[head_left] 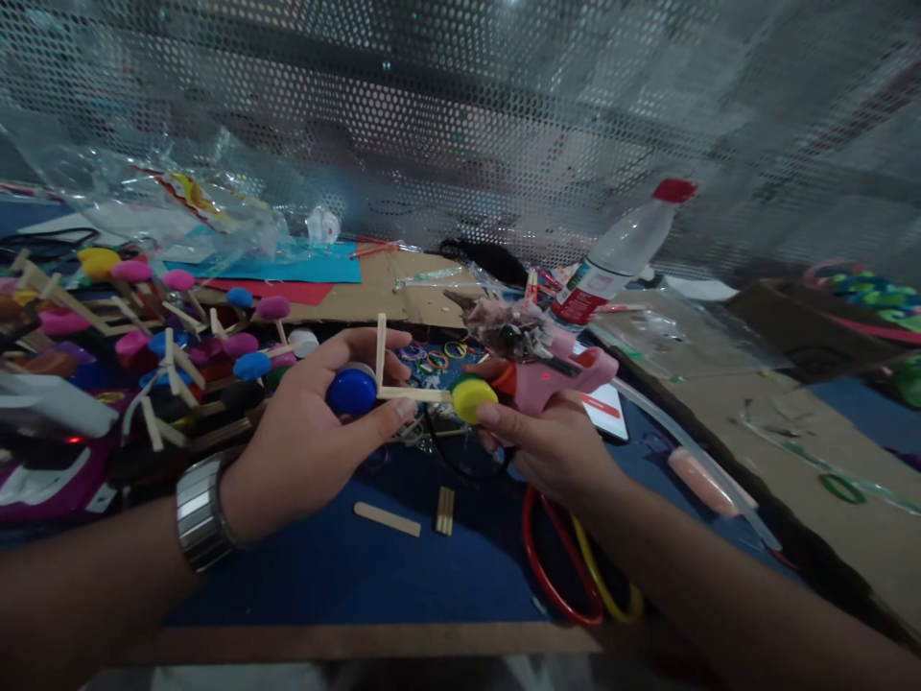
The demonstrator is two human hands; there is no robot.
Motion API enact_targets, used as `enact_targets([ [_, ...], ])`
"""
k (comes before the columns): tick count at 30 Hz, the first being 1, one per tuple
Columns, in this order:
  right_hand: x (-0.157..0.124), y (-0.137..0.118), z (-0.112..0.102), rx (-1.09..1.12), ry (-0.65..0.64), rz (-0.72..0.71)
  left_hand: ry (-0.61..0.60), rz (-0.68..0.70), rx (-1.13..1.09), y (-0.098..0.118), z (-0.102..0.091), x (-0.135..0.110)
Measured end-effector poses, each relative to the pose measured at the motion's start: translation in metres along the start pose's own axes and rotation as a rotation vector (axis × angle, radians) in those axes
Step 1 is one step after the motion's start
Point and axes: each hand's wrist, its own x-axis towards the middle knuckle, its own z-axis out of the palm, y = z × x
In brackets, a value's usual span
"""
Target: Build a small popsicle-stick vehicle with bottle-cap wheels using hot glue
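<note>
A perforated metal screen [460,96] rises behind the far edge of a blue tabletop [288,585], where a heap of craft-stick pieces with colorful caps [194,355] crowds the left edge. A clear plastic bottle with a red cap [611,250] leans toward the far right corner. In the foreground, the left hand [323,413] closes around one end of an L-shaped craft-stick frame [413,394], its thumb against the lower stick. The right hand [539,432] pinches the other end. A pink glue gun [576,376], its front matted with grayish fluff, appears cradled in that same right hand. The frame is suspended above the middle of the tabletop, one stick upright, with a blue cap [351,389] at left and a yellow cap [473,399] at right, under the thumb. Below, toward the front edge, lie a loose craft stick [387,519] and a bundle of shorter sticks [444,512].
</note>
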Motion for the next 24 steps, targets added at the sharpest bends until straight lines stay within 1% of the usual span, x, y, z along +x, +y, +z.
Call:
enact_targets([
  [5,0.000,0.002,0.000,0.011,0.009,0.004,0.056,-0.060,-0.171,-0.002,0.001,0.000],
  [10,0.000,0.006,-0.004,-0.048,-0.010,0.005,0.062,-0.190,-0.506,-0.007,0.004,0.000],
  [12,-0.001,0.006,-0.005,-0.062,-0.006,-0.010,0.081,-0.249,-0.601,-0.006,0.007,0.001],
  [15,-0.003,0.001,-0.003,-0.087,-0.012,-0.021,0.118,-0.335,-0.657,-0.002,0.009,0.003],
  [17,-0.003,-0.002,-0.001,-0.116,-0.006,-0.017,0.123,-0.363,-0.661,0.000,0.009,0.004],
  [19,-0.003,-0.005,0.001,-0.083,-0.002,-0.031,0.121,-0.345,-0.645,0.001,0.009,0.004],
  [21,-0.001,-0.005,0.003,0.031,-0.001,-0.062,0.117,-0.286,-0.623,-0.002,0.007,0.005],
  [24,0.003,-0.006,0.004,0.179,0.034,-0.079,0.083,-0.200,-0.576,-0.008,0.004,0.005],
])
